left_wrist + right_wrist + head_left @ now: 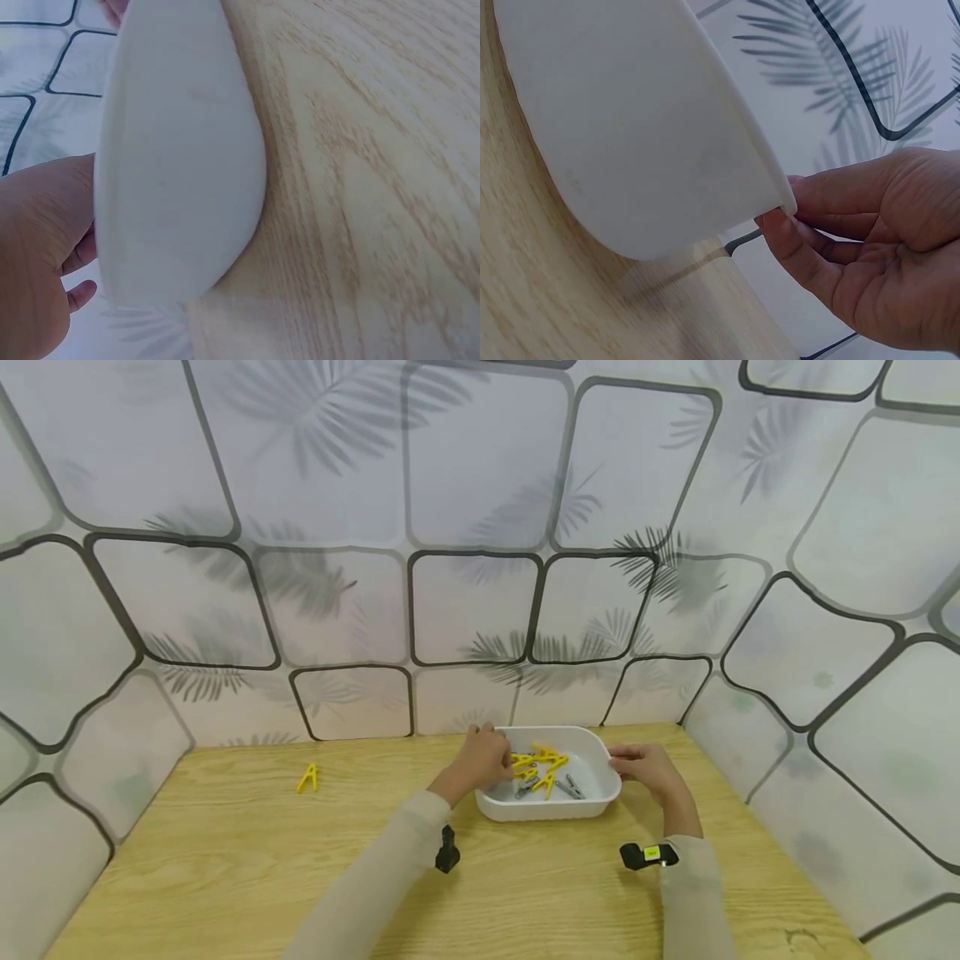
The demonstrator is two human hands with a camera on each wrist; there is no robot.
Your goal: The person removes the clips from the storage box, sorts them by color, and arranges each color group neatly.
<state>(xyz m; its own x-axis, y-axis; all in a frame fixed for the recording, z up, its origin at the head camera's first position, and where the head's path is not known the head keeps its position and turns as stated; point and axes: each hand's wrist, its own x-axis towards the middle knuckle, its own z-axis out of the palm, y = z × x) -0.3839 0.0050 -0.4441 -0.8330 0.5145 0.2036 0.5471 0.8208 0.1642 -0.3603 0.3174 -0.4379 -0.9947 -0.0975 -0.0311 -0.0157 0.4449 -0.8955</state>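
Observation:
A white plastic tub with rounded ends stands on the table, holding several yellow clothespins and several grey clothespins. My left hand reaches over the tub's left end, fingers bent down by the yellow clothespins. In the left wrist view the tub wall hides the fingertips of the left hand, so I cannot tell whether they pinch a clothespin. At the other end, my right hand grips the rim; the right wrist view shows thumb and fingers of this hand pinching the tub's edge.
One yellow clothespin lies apart on the left of the wooden table. Patterned wall coverings rise behind the table and along both sides. Each sleeve cuff carries a black wrist camera.

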